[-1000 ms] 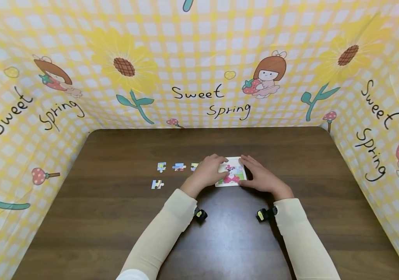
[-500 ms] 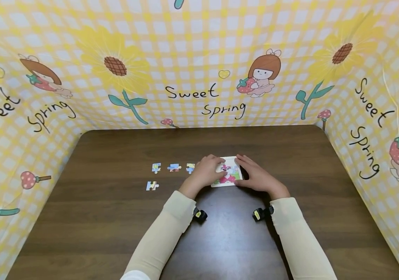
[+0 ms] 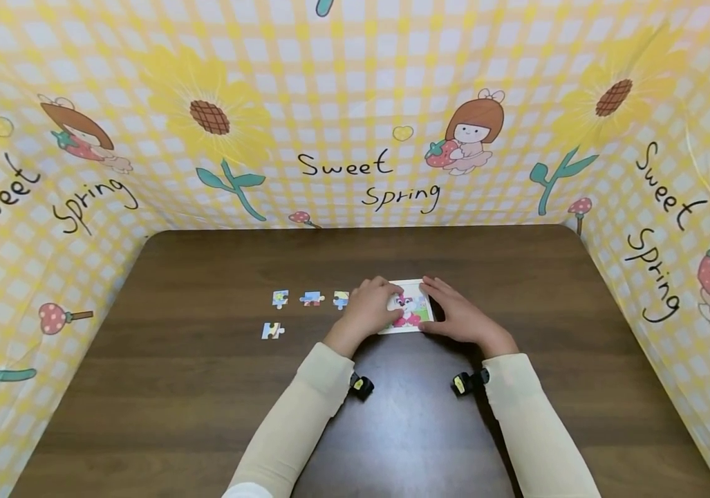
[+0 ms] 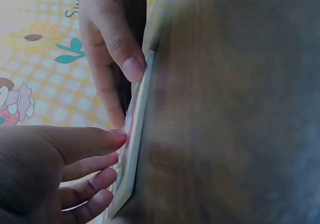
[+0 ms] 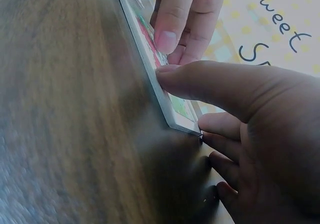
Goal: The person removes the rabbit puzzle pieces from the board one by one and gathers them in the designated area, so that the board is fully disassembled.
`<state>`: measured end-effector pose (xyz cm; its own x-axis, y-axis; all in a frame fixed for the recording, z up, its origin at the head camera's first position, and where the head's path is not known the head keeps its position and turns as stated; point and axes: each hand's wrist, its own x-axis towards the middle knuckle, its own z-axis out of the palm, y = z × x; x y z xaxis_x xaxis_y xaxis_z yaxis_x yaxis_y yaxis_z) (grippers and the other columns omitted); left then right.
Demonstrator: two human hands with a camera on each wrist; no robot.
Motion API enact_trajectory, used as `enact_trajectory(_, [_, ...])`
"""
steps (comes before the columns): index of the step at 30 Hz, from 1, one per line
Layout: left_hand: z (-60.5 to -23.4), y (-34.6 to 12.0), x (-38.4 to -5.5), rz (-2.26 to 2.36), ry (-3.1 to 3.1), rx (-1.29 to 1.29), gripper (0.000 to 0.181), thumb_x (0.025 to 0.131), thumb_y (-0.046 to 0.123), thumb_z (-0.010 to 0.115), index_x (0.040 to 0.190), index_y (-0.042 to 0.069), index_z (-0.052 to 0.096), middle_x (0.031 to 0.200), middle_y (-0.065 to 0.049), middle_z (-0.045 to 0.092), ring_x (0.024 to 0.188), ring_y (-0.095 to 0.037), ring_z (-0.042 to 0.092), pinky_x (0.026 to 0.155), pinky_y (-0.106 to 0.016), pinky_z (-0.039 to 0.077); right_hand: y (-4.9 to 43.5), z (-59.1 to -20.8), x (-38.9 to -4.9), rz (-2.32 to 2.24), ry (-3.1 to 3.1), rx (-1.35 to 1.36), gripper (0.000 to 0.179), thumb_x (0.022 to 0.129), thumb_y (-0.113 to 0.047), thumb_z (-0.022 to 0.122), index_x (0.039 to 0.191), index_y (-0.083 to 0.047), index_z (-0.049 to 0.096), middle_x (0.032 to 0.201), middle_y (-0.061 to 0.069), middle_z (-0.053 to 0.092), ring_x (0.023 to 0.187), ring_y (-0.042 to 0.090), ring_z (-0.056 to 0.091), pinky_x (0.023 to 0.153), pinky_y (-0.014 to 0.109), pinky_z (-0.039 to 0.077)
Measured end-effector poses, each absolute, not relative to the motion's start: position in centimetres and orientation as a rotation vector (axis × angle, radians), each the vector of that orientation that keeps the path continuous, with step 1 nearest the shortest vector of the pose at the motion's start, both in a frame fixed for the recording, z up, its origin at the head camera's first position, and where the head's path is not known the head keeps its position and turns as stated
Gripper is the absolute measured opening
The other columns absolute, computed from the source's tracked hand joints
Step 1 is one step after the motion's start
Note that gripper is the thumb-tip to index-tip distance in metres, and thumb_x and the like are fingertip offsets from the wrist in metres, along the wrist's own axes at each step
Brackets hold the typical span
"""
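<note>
Left hand: spread wide, thumb and fingers on puzzle board; eased slightly inward, baring more of nearest loose piece.
Right hand: wide, braced at board's right edge, unmoved.
Puzzle board: on table, between both hands; attention apparently stays here.
Loose pieces: four, left of left hand, untouched.
</note>
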<state>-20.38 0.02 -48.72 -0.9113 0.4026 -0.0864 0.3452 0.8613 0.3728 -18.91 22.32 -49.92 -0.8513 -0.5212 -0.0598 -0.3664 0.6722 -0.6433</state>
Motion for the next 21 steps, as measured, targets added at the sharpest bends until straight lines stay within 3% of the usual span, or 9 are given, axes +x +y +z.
enact_trajectory(21, [-48.93, -0.06, -20.2, 0.57, 2.877, 0.568, 0.041, 0.09, 0.039, 0.068, 0.129, 0.025, 0.062, 0.13, -0.003, 0.053, 0.119, -0.028, 0.046, 0.099, -0.047, 0.037, 21.61, -50.06, -18.99, -0.912, 2.793, -0.688, 0.061, 0.093, -0.026, 0.067, 0.144, -0.001, 0.044, 0.155, 0.013, 0.032, 0.144, 0.035, 0.021, 0.112, 0.055, 0.023])
